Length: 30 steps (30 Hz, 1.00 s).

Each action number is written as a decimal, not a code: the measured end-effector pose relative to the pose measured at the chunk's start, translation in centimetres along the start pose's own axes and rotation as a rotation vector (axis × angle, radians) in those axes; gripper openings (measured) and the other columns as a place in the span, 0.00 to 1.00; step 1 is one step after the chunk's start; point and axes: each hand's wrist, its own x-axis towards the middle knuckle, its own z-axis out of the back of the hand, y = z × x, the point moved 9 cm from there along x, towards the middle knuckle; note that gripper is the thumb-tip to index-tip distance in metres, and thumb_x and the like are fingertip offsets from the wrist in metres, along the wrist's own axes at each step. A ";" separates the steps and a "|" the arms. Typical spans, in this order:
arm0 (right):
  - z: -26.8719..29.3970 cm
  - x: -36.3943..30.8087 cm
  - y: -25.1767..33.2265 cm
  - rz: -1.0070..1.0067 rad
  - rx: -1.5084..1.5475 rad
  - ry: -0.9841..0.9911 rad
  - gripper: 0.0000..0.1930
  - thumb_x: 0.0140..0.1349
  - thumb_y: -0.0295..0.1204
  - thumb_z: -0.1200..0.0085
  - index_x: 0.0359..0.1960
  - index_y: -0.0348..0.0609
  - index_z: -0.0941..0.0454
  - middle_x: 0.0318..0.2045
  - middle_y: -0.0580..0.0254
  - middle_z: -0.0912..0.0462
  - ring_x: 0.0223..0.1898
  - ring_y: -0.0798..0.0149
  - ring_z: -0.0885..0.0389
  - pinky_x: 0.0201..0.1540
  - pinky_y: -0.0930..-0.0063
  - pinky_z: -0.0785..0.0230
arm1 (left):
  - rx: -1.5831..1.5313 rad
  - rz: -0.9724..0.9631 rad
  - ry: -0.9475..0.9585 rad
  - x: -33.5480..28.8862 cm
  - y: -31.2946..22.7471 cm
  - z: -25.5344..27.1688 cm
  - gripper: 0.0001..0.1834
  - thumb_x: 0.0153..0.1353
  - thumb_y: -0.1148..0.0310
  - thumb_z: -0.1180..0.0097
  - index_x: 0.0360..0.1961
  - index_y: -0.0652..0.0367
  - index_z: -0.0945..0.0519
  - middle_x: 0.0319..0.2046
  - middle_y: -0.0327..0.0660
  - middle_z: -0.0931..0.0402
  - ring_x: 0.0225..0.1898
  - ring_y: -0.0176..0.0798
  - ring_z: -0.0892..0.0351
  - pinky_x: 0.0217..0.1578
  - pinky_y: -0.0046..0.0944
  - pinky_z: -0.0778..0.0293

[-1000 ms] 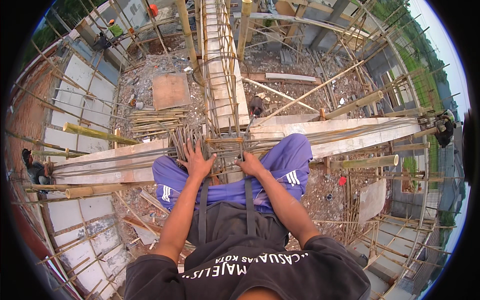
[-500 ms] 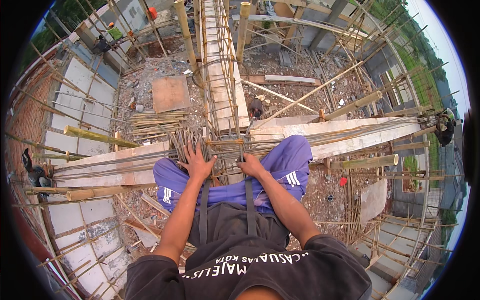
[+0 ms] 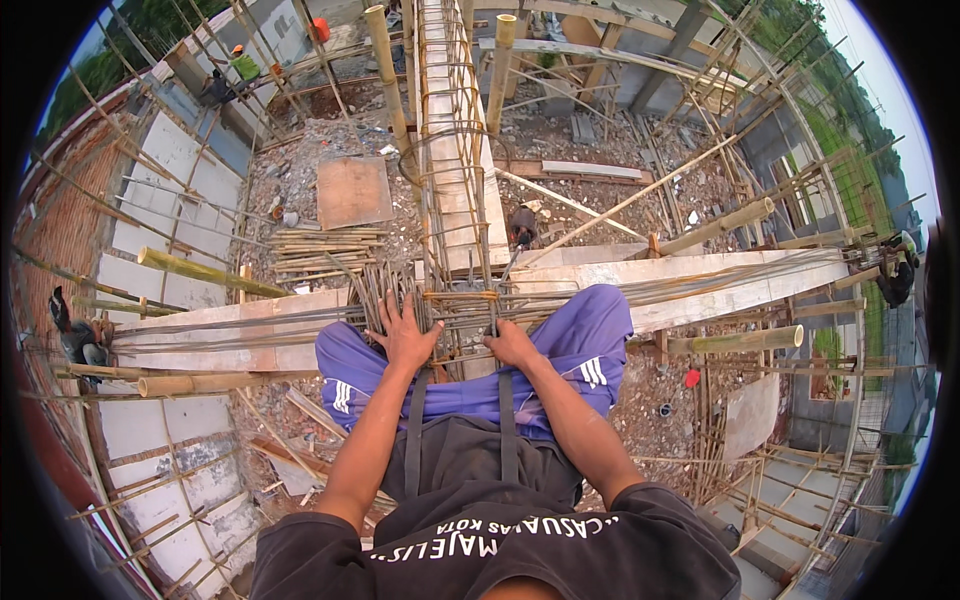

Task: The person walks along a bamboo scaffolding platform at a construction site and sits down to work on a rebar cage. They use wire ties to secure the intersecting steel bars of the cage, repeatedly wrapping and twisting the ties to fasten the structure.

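Observation:
My left hand (image 3: 407,336) lies with fingers spread on a cluster of bent steel stirrups (image 3: 368,290), just left of where the rebar cages cross. Beside the crossing, my right hand (image 3: 513,343) is closed around a dark upright steel bar (image 3: 493,312). Long thin rebars (image 3: 690,285) run from under my hands out to both sides, above pale formwork boards (image 3: 760,283). Straight ahead stretches a tied rebar cage (image 3: 440,130) over another board. My knees, in purple trousers (image 3: 585,345), sit on either side of the crossing.
Far below lies rubble-strewn ground with a stack of bamboo poles (image 3: 325,252) and a brown panel (image 3: 355,192). Thick bamboo posts (image 3: 735,340) jut out around me. Co-workers are at the beam's left end (image 3: 82,335) and right end (image 3: 897,270); another person (image 3: 522,225) is below.
The view has shifted slightly, so the scene sits a little farther right and lower. Both hands keep nearly the same places on the steel.

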 end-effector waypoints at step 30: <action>-0.5 0.8 -1.2 0.008 0.032 -0.004 0.20 0.58 0.39 0.38 0.46 0.36 0.18 0.43 0.32 0.15 0.51 0.37 0.18 0.57 0.51 0.27 | 0.024 -0.003 -0.007 0.0 -0.3 -0.1 0.52 0.56 0.40 0.33 0.77 0.47 0.43 0.80 0.47 0.63 0.81 0.56 0.69 0.66 0.89 0.64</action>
